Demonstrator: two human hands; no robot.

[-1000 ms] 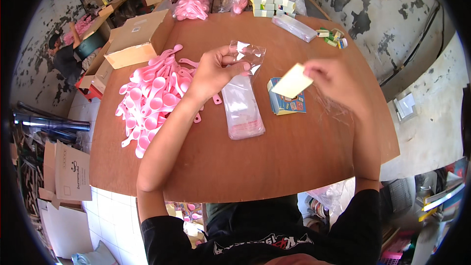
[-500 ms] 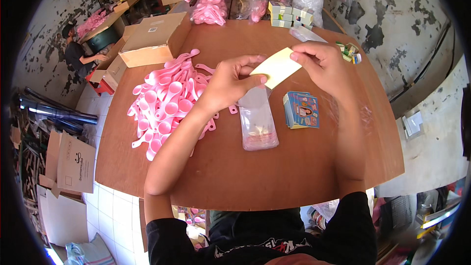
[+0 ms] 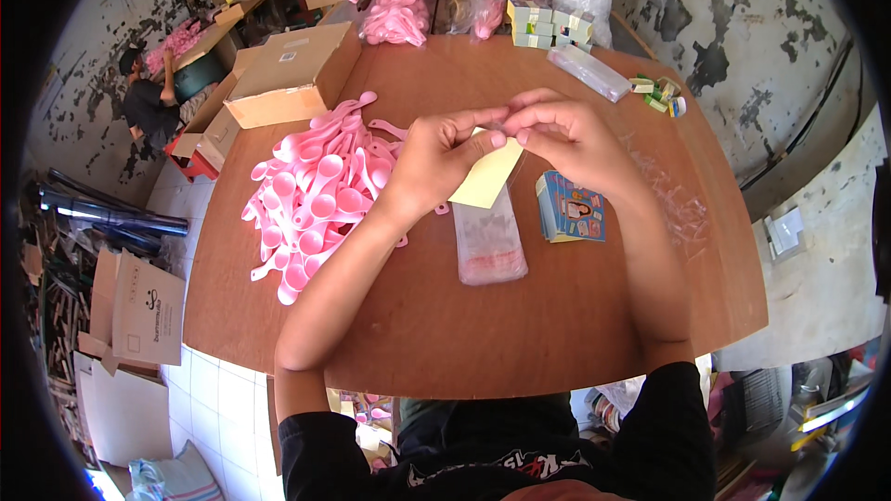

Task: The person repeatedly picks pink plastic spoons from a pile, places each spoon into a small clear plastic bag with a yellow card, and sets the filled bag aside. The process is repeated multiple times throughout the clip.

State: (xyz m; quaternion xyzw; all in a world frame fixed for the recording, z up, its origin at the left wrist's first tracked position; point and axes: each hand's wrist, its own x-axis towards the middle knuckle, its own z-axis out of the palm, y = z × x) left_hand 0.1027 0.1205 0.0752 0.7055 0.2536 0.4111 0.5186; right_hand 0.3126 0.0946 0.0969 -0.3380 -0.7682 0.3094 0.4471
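A pale yellow card [image 3: 486, 176] hangs tilted between my hands, above the middle of the table. My left hand [image 3: 436, 153] is closed on its upper left part, thumb in front. My right hand [image 3: 571, 134] is pinched at its top right corner, and the fingertips of both hands meet there; what lies behind them is hidden. Under the card lies a stack of clear plastic bags [image 3: 490, 250]. To the right, below my right hand, sits a stack of blue printed cards [image 3: 577, 209]. A heap of pink measuring spoons [image 3: 320, 195] spreads left of my left forearm.
A cardboard box [image 3: 292, 74] stands at the table's far left. Bundled cards [image 3: 549, 26], a clear plastic pack [image 3: 589, 71] and small green-and-yellow boxes [image 3: 659, 97] lie at the far right. Clear plastic scraps [image 3: 682, 213] are by my right forearm. A co-worker [image 3: 153, 97] sits at far left.
The card has come down and left, its lower end now pointing toward me. My right hand has moved left to meet my left fingertips. The co-worker has shifted an arm.
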